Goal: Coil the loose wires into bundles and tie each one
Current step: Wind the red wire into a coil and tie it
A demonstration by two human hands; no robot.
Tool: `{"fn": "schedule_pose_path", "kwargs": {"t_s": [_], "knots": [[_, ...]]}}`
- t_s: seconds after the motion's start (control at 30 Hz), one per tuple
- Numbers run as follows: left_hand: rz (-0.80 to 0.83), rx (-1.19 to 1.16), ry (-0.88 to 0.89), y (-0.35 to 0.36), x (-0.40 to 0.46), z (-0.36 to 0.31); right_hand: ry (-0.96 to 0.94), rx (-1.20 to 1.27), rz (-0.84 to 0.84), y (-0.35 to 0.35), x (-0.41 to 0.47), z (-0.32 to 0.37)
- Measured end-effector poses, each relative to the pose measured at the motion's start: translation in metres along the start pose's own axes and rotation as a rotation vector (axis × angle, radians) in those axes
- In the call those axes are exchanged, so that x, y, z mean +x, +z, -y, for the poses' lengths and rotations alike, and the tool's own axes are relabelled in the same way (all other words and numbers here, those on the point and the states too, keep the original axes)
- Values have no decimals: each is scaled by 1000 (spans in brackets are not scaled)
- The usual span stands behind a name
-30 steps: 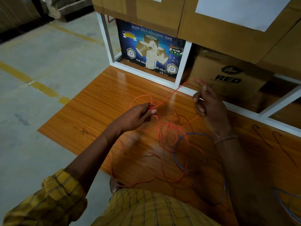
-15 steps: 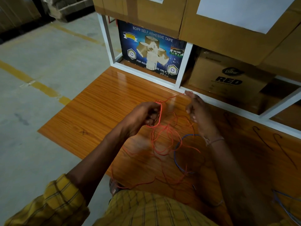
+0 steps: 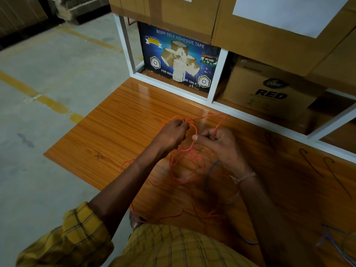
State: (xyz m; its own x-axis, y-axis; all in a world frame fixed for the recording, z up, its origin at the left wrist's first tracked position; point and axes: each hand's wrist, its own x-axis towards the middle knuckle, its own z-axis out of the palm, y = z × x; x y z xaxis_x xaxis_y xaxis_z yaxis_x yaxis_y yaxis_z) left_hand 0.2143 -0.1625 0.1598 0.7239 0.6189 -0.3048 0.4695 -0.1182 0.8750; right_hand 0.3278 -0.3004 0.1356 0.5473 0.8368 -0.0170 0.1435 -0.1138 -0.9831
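A thin red wire (image 3: 185, 166) lies in loose loops on the wooden tabletop (image 3: 115, 132), and part of it arches up between both hands. My left hand (image 3: 171, 134) is closed around a few small turns of the red wire. Close beside it, my right hand (image 3: 219, 143) pinches a strand of the same wire that rises toward the shelf frame. A blue wire (image 3: 209, 178) curves on the table under my right wrist, partly hidden by the forearm. More blue wire (image 3: 335, 241) lies at the lower right.
A white shelf frame (image 3: 213, 87) stands at the table's back edge, holding a blue adhesive-tape box (image 3: 179, 58) and a brown carton (image 3: 269, 89). Larger cartons (image 3: 269, 22) sit above. Two dark hooked wires (image 3: 312, 164) lie at right. The concrete floor (image 3: 48, 83) drops away left.
My right hand has come down and leftward until it is next to my left hand. The raised red strand now forms a loop between the two hands.
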Motion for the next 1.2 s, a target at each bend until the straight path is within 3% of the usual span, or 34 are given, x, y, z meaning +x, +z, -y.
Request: {"fn": "schedule_pose_path", "kwargs": {"t_s": [0.13,0.27,0.4,0.47,0.53,0.63,0.73,0.83,0.9,1.0,1.1,1.2], "knots": [[101,-167,-59,-6,2,0,22,-66,-52,-4,7,-11],[444,-574,-29,-13,-1,1,87,-69,-98,-4,13,-21],[637,-1082,-7,-14,-6,0,128,-85,-88,-2,16,-29],[684,-1212,35,-18,-2,-4,157,-95,-48,-1,11,-36],[594,-1270,50,-22,1,-10,194,-104,-21,1,4,-37],[298,-1330,-51,-24,5,-19,241,-53,-97,6,-6,-30],[31,-1257,-165,-17,13,-19,48,-383,-237,9,-9,-35],[-95,-1298,-217,-10,15,-20,-145,-756,-119,13,-10,-53],[-107,-1368,-176,-6,12,-22,-217,-830,28,13,-10,-60],[-158,-1173,23,2,13,-20,-283,-828,137,15,-15,-46],[-279,-612,291,5,19,1,-278,-602,127,15,-22,-22],[-222,-61,493,2,20,24,-80,-175,153,4,-22,6]]}}
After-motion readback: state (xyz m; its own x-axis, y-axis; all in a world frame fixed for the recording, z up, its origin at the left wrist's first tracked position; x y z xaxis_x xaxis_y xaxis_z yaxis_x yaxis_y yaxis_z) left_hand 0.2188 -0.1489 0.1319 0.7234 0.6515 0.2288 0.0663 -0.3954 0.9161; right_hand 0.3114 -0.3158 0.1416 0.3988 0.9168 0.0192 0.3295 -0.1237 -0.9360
